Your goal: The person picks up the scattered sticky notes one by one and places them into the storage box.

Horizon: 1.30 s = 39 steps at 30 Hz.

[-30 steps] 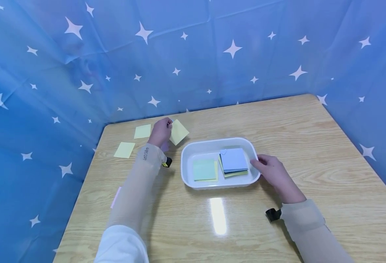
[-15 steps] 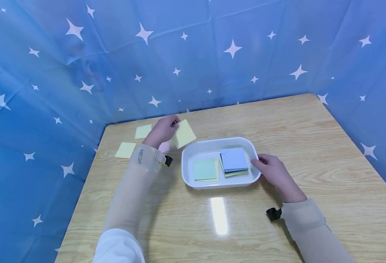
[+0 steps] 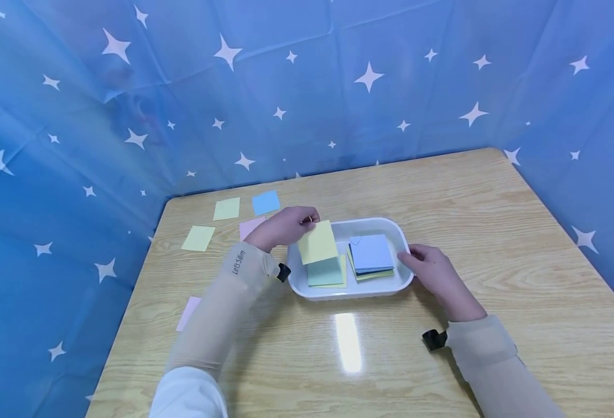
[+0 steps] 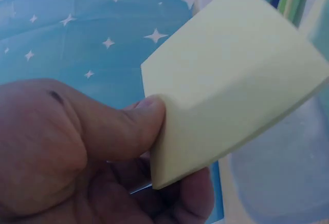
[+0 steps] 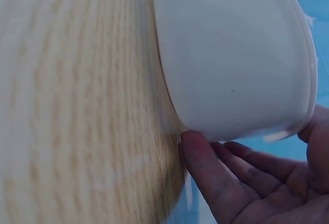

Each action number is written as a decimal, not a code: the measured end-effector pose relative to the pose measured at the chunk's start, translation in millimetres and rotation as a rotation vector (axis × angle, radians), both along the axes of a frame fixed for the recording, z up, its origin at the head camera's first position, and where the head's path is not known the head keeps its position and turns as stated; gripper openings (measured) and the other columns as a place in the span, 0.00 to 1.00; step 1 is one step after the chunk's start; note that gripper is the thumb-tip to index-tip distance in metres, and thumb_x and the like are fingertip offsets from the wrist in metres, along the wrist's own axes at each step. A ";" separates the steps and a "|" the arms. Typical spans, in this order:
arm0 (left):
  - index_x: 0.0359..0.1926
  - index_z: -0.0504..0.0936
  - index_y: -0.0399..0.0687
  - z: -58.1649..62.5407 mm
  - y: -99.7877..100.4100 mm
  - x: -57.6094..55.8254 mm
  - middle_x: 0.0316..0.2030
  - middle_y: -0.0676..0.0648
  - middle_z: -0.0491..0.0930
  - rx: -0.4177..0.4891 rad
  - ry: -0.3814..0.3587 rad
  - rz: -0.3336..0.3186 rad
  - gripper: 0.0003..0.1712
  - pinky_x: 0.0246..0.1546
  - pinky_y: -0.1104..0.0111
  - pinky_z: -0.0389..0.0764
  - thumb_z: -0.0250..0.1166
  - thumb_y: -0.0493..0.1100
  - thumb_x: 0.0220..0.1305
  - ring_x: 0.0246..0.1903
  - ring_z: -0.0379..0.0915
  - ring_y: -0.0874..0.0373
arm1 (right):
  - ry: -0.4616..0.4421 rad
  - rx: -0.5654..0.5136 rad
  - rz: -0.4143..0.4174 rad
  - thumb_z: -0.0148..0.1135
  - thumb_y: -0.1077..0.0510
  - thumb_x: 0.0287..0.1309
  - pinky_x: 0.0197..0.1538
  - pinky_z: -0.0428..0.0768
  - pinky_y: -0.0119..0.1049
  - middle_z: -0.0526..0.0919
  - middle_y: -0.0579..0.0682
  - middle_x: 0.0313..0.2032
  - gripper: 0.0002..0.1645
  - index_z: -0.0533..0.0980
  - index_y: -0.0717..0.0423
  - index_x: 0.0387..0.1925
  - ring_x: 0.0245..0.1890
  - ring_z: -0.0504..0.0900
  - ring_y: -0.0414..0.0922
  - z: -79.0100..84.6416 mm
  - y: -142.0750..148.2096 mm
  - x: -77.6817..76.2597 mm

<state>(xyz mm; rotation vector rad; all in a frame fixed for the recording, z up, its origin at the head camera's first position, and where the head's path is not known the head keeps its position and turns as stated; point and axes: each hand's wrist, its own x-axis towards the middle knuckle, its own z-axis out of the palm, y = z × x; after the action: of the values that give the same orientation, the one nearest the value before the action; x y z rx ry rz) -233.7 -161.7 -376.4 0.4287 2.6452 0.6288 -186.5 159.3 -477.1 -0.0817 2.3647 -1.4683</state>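
Note:
My left hand point(image 3: 288, 225) pinches a pale yellow sticky note pad point(image 3: 318, 242) between thumb and fingers, over the left part of a white plastic tub point(image 3: 333, 295). Close up in the left wrist view, the pad point(image 4: 236, 80) shows its thickness along the lower edge. Inside the tub, a mint green pad point(image 3: 325, 273) lies on a yellow one at left, partly covered by the held pad. A stack topped by a periwinkle blue pad point(image 3: 371, 253) lies at right. My right hand point(image 3: 434, 273) grips the tub's right end, thumb over the rim and fingers against the outer wall.
Left of the tub on the wooden table point(image 3: 390, 360) lie two pale yellow-green pads point(image 3: 198, 238), a blue pad point(image 3: 266, 202), a pink pad point(image 3: 251, 226) partly behind the left hand, and another pink pad point(image 3: 188, 313) beside the left forearm. A blue starry curtain point(image 3: 307, 87) borders the table.
My left hand has carried the yellow sticky note pad rightward and nearer, from the table's back left to over the tub. The blue pad has come into sight. My right hand stays put.

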 end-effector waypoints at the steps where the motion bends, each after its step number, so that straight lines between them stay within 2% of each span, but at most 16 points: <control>1: 0.51 0.79 0.46 -1.9 1.9 0.3 0.46 0.45 0.79 -0.012 -0.003 -0.019 0.11 0.47 0.61 0.76 0.51 0.41 0.80 0.45 0.72 0.51 | 0.000 0.001 0.000 0.51 0.46 0.77 0.64 0.79 0.48 0.76 0.70 0.65 0.36 0.67 0.69 0.71 0.63 0.77 0.60 0.2 -0.1 -0.1; 5: 0.52 0.80 0.47 -8.0 8.6 1.4 0.48 0.46 0.80 -0.056 -0.026 -0.057 0.11 0.47 0.63 0.77 0.52 0.40 0.80 0.46 0.73 0.53 | 0.006 0.005 0.002 0.51 0.46 0.77 0.66 0.78 0.52 0.76 0.70 0.65 0.35 0.67 0.70 0.70 0.64 0.77 0.61 0.6 -0.1 0.0; 10: 0.50 0.79 0.51 -12.5 16.7 3.8 0.49 0.49 0.80 -0.107 -0.075 -0.058 0.10 0.44 0.64 0.76 0.52 0.41 0.80 0.45 0.73 0.53 | 0.000 -0.002 -0.002 0.51 0.46 0.77 0.68 0.77 0.54 0.75 0.70 0.65 0.35 0.67 0.70 0.71 0.65 0.76 0.62 0.1 0.2 0.0; 17: 0.46 0.78 0.52 -22.9 27.6 6.8 0.47 0.50 0.78 -0.176 -0.109 -0.122 0.09 0.38 0.67 0.72 0.50 0.41 0.80 0.41 0.72 0.55 | -0.001 -0.003 -0.002 0.50 0.46 0.77 0.64 0.79 0.48 0.75 0.70 0.65 0.36 0.66 0.69 0.71 0.64 0.77 0.61 0.1 0.1 0.4; 23: 0.45 0.78 0.52 -35.1 34.7 6.5 0.45 0.52 0.78 -0.223 -0.108 -0.162 0.09 0.39 0.69 0.73 0.51 0.41 0.80 0.42 0.72 0.58 | 0.013 0.000 -0.002 0.51 0.45 0.77 0.61 0.80 0.43 0.76 0.69 0.64 0.35 0.67 0.69 0.71 0.63 0.78 0.59 -0.3 0.5 0.7; 28: 0.43 0.80 0.51 -39.0 37.1 7.5 0.43 0.51 0.78 -0.241 -0.091 -0.162 0.08 0.42 0.68 0.75 0.54 0.40 0.79 0.43 0.72 0.57 | 0.042 -0.002 0.004 0.52 0.47 0.76 0.45 0.83 0.33 0.80 0.70 0.58 0.34 0.69 0.71 0.69 0.49 0.82 0.51 -1.1 1.5 0.4; 30: 0.43 0.80 0.51 -38.9 37.3 8.2 0.42 0.51 0.79 -0.250 -0.090 -0.153 0.07 0.42 0.68 0.76 0.55 0.41 0.78 0.43 0.73 0.57 | 0.046 -0.007 0.005 0.52 0.48 0.76 0.41 0.84 0.32 0.81 0.70 0.56 0.34 0.69 0.71 0.68 0.44 0.82 0.47 -1.1 1.7 0.0; 33: 0.44 0.80 0.51 -38.5 37.2 8.8 0.43 0.51 0.79 -0.266 -0.088 -0.141 0.07 0.42 0.68 0.76 0.55 0.41 0.78 0.42 0.73 0.57 | 0.036 -0.011 0.004 0.52 0.48 0.76 0.40 0.83 0.32 0.81 0.69 0.56 0.34 0.69 0.71 0.69 0.43 0.81 0.45 -0.4 1.4 -0.3; 39: 0.49 0.82 0.49 -39.6 36.3 8.2 0.45 0.51 0.80 -0.290 -0.080 -0.113 0.10 0.43 0.66 0.76 0.56 0.43 0.77 0.42 0.73 0.57 | 0.008 -0.024 0.001 0.52 0.47 0.76 0.41 0.83 0.28 0.80 0.70 0.58 0.34 0.68 0.71 0.69 0.46 0.82 0.46 2.6 0.5 1.0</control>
<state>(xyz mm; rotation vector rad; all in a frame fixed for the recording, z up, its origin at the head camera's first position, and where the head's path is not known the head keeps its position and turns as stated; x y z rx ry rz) -225.5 -125.4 -416.0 0.4514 2.5610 0.2171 -185.5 159.8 -474.6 -0.0951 2.3531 -1.4981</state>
